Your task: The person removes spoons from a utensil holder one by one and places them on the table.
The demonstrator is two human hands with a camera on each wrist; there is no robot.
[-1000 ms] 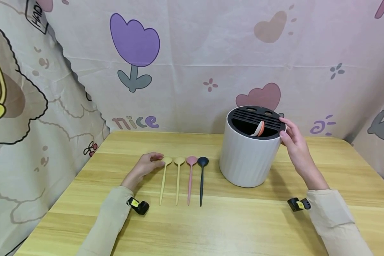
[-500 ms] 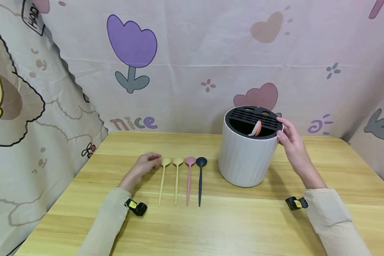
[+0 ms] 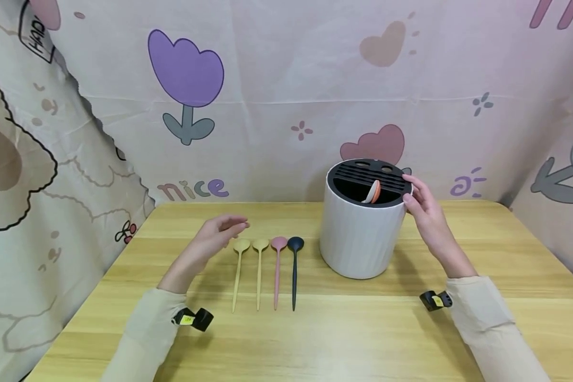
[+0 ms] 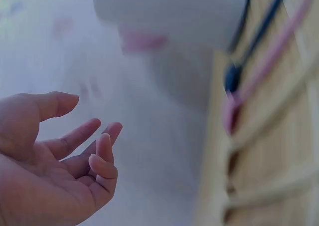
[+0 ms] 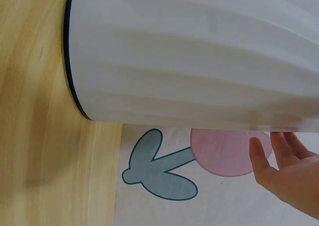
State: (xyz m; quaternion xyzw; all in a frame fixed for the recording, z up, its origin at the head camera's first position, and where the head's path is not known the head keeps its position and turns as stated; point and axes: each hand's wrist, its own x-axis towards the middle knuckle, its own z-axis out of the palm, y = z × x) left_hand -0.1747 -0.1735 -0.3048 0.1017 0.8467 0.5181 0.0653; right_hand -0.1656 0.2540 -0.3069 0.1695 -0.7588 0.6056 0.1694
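Observation:
My left hand [image 3: 215, 236] hovers near the spoon heads with its fingers loosely bent and nothing in them. Two pale yellow spoons [image 3: 237, 276] [image 3: 259, 276], a pink spoon [image 3: 277, 273] and a dark spoon [image 3: 294, 273] lie in a row, handles towards me. To their right stands a white ribbed utensil holder [image 3: 358, 241] with a black slotted top [image 3: 370, 175]. A white-and-orange piece [image 3: 373, 192] pokes out of its wide front opening; its lower part is hidden. My right hand [image 3: 427, 217] touches the holder's right upper edge with thumb and fingertips.
The wooden table [image 3: 344, 339] extends around these things. A printed cloth [image 3: 267, 63] hangs behind it and along the left side. Black wrist cameras [image 3: 196, 319] [image 3: 436, 301] are worn at both sleeves.
My left hand has lifted off the leftmost yellow spoon, which it was touching. My right hand stays at the holder's edge. The whole head view has shifted slightly.

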